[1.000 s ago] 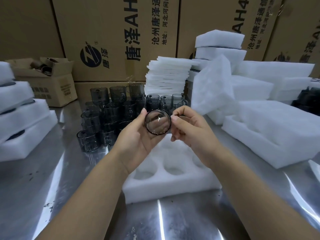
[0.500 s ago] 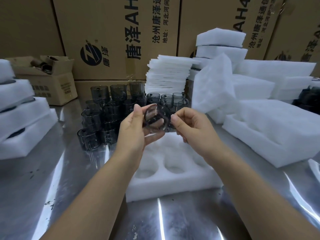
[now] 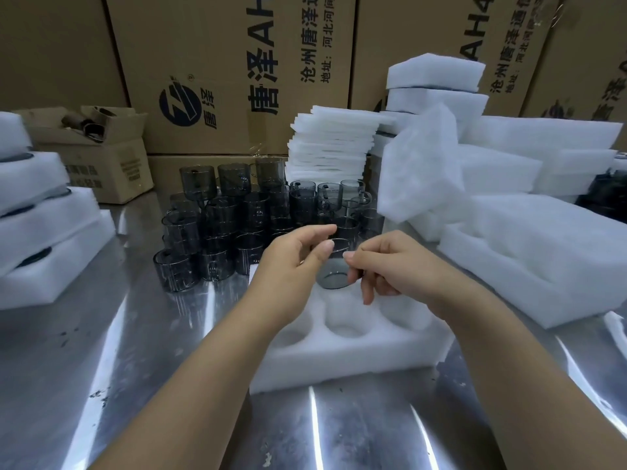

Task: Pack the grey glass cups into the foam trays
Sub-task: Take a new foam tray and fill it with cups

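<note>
A grey glass cup (image 3: 336,266) stands upright over the far row of a white foam tray (image 3: 346,361) that has round pockets. My left hand (image 3: 291,262) holds the cup's left side, thumb at the rim. My right hand (image 3: 386,266) pinches its right side, where the handle is hidden by my fingers. Whether the cup's base sits in a pocket I cannot tell. Behind the tray stand several stacked grey glass cups (image 3: 237,225).
Foam trays (image 3: 40,232) are stacked at the left, and bigger foam blocks (image 3: 543,252) pile up at the right. A stack of thin foam sheets (image 3: 332,144) stands behind the cups. Cardboard boxes (image 3: 237,62) line the back. The steel table (image 3: 373,435) reflects light.
The cup was held up with its mouth toward me; both hands turned it upright and lowered it over the tray's far row.
</note>
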